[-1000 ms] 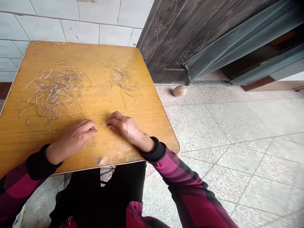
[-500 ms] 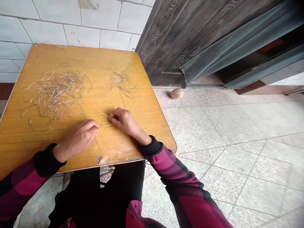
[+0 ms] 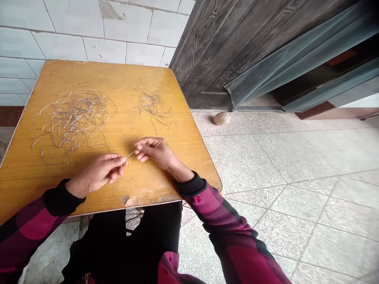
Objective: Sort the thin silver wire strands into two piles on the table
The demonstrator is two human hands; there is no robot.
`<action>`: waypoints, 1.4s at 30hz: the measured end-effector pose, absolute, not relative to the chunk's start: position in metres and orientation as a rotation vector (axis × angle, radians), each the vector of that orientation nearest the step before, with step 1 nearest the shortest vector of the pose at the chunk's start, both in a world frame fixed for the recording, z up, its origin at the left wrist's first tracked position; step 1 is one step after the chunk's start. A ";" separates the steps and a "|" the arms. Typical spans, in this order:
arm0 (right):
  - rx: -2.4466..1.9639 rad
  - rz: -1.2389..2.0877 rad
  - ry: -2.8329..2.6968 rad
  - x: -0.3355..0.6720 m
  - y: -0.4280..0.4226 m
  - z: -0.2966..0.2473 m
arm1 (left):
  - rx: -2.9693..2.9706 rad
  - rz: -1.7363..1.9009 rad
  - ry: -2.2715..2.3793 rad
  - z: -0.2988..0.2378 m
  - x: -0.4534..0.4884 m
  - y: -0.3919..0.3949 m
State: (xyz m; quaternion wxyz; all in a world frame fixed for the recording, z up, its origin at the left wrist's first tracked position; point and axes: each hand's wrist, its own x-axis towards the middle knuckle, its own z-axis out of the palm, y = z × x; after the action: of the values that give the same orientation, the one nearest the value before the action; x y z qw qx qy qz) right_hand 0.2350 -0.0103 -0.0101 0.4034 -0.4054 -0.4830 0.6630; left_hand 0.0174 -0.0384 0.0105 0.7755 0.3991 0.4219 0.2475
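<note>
A thin pale wire [image 3: 130, 154] runs between my two hands over the near part of the wooden table [image 3: 127, 118]. My left hand [image 3: 102, 170] pinches its lower left end between thumb and forefinger. The other end is in the pinched fingertips of my right hand [image 3: 155, 152]. Beyond my left hand spreads a large tangled pile of thin wires [image 3: 74, 118], some pale and some dark. A smaller bunch of wires [image 3: 151, 103] lies beyond my right hand, one strand trailing toward that hand.
The tabletop's near edge has a chipped patch [image 3: 124, 199]. White wall tiles [image 3: 111, 51] stand behind the table. To the right are a dark carved door [image 3: 213, 51], a grey-blue curtain [image 3: 266, 71] and a round pale object [image 3: 222, 118] on the tiled floor [image 3: 251, 157].
My left hand has turned so its thumb and forefinger show, and my right fingers have unfolded somewhat. Two pale strand ends showed between the hands before; now one short stretch does. The view has shifted slightly.
</note>
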 end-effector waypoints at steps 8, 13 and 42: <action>-1.009 1.590 -1.333 0.234 -0.018 -0.006 | 0.972 0.432 0.936 0.012 0.017 -0.040; -1.022 1.551 -1.380 0.238 -0.018 -0.001 | 1.027 0.365 0.950 0.017 0.019 -0.042; -1.305 1.626 -1.599 0.233 -0.004 -0.010 | 2.426 0.661 1.068 -0.004 0.013 -0.045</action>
State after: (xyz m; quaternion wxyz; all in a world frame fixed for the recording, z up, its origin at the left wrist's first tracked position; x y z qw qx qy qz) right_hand 0.2328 -0.0041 -0.0101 0.2545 -0.4803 -0.5886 0.5984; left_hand 0.0126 -0.0454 -0.0042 0.2037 0.8694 0.3828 0.2368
